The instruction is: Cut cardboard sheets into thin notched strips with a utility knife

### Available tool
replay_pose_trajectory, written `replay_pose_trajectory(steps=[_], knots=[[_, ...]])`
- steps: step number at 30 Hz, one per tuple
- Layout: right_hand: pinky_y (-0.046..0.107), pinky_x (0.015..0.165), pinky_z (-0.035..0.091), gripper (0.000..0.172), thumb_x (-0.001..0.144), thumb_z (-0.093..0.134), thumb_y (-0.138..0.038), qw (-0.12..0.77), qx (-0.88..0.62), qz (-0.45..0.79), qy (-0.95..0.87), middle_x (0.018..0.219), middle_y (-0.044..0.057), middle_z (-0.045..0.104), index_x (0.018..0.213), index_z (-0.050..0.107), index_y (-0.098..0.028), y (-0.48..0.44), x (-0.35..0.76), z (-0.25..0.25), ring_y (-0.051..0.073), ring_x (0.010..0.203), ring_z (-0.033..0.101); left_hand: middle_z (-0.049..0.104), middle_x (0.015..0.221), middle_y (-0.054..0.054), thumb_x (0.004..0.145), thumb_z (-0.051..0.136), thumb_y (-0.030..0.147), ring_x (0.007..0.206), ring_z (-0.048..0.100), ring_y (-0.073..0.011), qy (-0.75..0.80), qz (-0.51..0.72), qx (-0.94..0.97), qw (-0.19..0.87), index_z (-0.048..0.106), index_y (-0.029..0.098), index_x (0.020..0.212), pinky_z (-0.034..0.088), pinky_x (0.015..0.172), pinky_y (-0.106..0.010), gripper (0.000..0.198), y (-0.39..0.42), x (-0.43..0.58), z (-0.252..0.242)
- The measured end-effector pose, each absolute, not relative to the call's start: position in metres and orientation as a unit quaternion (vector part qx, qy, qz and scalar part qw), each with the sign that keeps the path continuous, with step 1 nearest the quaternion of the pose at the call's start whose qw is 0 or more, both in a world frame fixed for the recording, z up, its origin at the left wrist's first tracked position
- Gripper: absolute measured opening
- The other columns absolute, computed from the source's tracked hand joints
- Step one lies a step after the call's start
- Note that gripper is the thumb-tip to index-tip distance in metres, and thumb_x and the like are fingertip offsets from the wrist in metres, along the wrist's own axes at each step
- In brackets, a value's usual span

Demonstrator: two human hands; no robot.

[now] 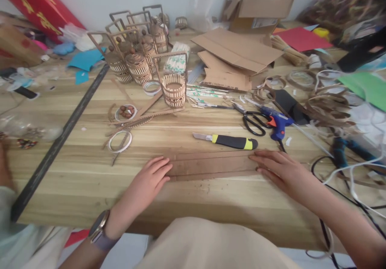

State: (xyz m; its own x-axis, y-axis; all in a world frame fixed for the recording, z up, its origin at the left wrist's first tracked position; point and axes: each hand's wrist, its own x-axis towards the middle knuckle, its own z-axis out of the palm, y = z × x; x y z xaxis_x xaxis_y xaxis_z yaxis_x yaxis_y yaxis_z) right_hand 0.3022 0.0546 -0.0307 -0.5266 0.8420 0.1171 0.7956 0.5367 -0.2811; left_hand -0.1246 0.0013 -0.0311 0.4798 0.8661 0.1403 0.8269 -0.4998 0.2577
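Observation:
A long, flat piece of brown cardboard (pixel 211 165) with lengthwise crease or cut lines lies across the table in front of me. My left hand (pixel 155 174) rests on its left end, fingers stretched out and lying flat. At the right end, my right hand (pixel 273 166) touches the cardboard with straight fingers; part of that end is covered. Just beyond the strip is a yellow-and-black utility knife (pixel 233 141), its blade pointing left. Black-handled scissors (pixel 253 122) and a blue glue gun (pixel 277 122) lie farther right.
Several small stick-built baskets (pixel 138 66) with handles stand at the back left, one basket (pixel 174 90) nearer. Tape rolls (pixel 120 141) lie left. Cardboard sheets (pixel 238 52) are stacked behind. Cables (pixel 343 176) clutter the right. Another person's arm (pixel 5 168) shows at far left.

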Motion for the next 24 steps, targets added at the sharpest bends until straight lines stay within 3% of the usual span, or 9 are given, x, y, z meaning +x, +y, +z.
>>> replay_pose_trajectory(steps=[16,24], knots=[[0.047,0.098,0.054,0.035,0.097,0.045,-0.042,0.145,-0.441,0.141,-0.874,0.124,0.007,0.067,0.123,0.066,-0.030,0.055,0.304,-0.037,0.027,0.114,0.063,0.070,0.122,-0.009,0.104,0.037,0.026,0.113,0.066,-0.0200,0.446,0.101,0.888,0.039,0.070,0.017,0.112,0.055,0.100,-0.036,0.035,0.003,-0.146,-0.021],[0.046,0.101,0.053,0.037,0.097,0.044,-0.040,0.120,-0.473,0.168,-0.856,0.126,0.009,0.068,0.121,0.067,-0.026,0.055,0.320,-0.030,0.027,0.116,0.064,0.068,0.128,-0.007,0.104,0.037,0.028,0.119,0.064,-0.0212,0.424,0.105,0.899,0.028,0.070,0.020,0.115,0.052,0.104,-0.039,0.036,0.002,-0.153,-0.028]])
